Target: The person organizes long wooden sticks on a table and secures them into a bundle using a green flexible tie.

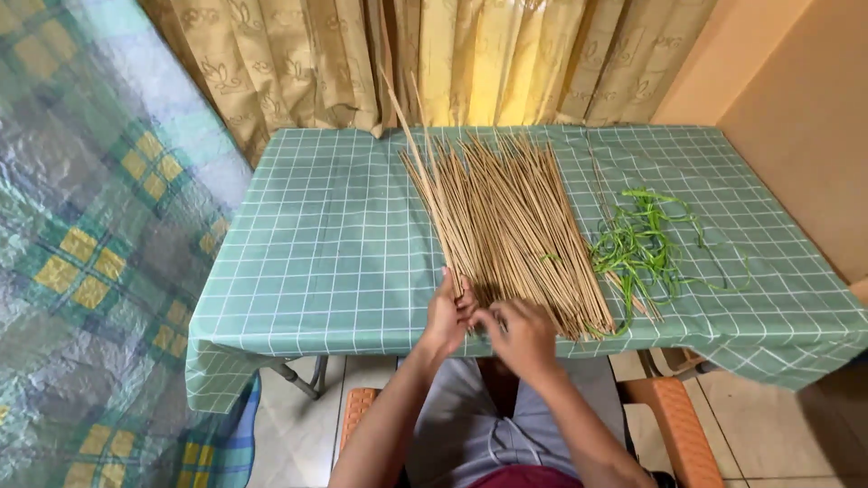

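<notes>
Thin tan dried sticks [506, 226]: fanned bundle, frame centre, on green checked-cloth table [316, 244]. Green leaf strips [642, 248]: right of bundle. Left hand [448, 316], right hand [524, 334]: grips pinching stick ends at near edge.

Both forearms reach forward, converging at the near edge of the table [271, 271]; the left hand [446, 318] stands upright, fingers curled; the right hand [524, 334] lies knuckles-up, fingertips touching the left.

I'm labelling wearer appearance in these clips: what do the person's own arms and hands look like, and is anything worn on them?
Both forearms are bare. The left hand and right hand show no gloves; rings or a watch cannot be made out.
</notes>
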